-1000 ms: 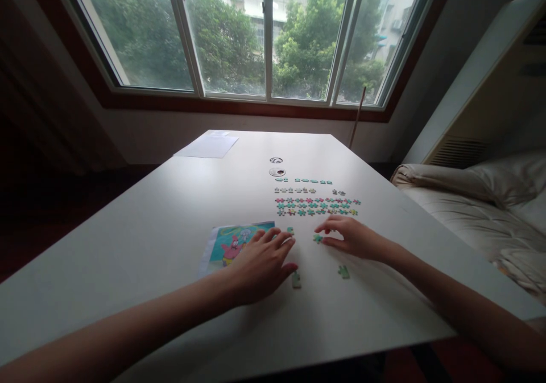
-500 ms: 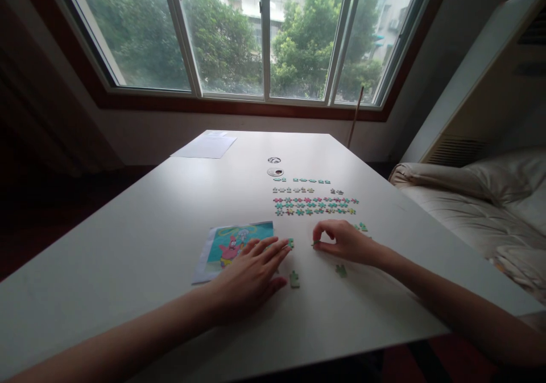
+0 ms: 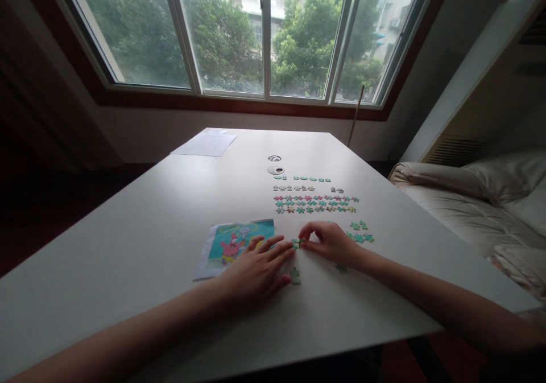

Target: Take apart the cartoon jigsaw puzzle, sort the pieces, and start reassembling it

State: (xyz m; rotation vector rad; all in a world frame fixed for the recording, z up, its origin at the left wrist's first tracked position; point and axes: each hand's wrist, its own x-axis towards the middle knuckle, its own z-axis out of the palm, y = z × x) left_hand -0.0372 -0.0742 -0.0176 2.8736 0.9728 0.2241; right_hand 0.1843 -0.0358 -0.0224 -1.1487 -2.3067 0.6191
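My left hand lies with fingers spread over the right part of a cartoon picture sheet. Its fingertips touch a small green puzzle piece at the sheet's right side. Thumb and forefinger of my right hand pinch another green puzzle piece, held right against the first one; whether the two interlock I cannot tell. Below my left fingertips lies a loose green piece. One more piece shows partly under my right wrist, and several teal-green pieces lie to the right of that hand.
Rows of puzzle pieces are laid out beyond my hands. Behind them are two round flat items. White paper lies at the table's far left corner. A cream sofa stands right of the white table.
My right hand has moved left with its pinched piece, up to the piece at my left fingertips. More loose pieces on the right are uncovered. My left hand has stayed in place.
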